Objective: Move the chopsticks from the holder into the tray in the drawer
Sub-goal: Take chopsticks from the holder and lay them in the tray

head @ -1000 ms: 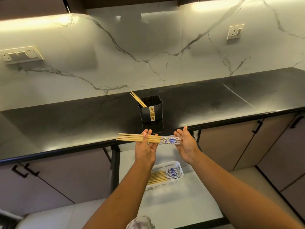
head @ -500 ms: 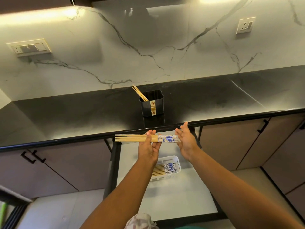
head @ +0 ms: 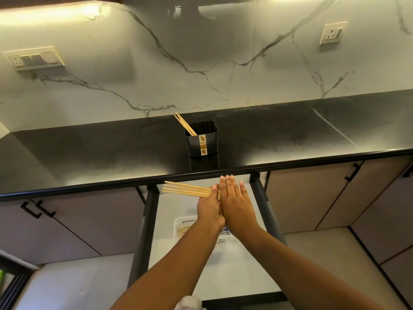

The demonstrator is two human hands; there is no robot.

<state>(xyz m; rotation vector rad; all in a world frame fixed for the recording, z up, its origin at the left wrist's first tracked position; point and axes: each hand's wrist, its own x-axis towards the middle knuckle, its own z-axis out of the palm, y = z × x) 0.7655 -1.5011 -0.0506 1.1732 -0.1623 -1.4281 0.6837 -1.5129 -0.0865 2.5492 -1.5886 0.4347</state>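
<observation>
A bundle of wooden chopsticks [head: 186, 189] lies level above the open drawer [head: 169, 209], tips pointing left. My left hand [head: 210, 209] grips the bundle near its middle. My right hand [head: 234, 202] lies flat, fingers straight, over the bundle's patterned right end and hides it. Below my wrists a white tray [head: 178, 222] in the drawer holds more chopsticks, mostly covered by my arms. On the black counter stands the dark holder [head: 202, 139] with a few chopsticks [head: 184, 124] leaning to its left.
The black counter edge [head: 111, 183] runs just behind my hands. Dark drawer rails [head: 145, 224] flank the drawer. Cabinet doors with black handles [head: 36, 209] stand on both sides. A marble wall with sockets [head: 331, 33] rises behind the counter.
My right hand has moved left and closed flat against the bundle's patterned end, now beside my left hand. The view has tilted down and the hands sit lower over the drawer.
</observation>
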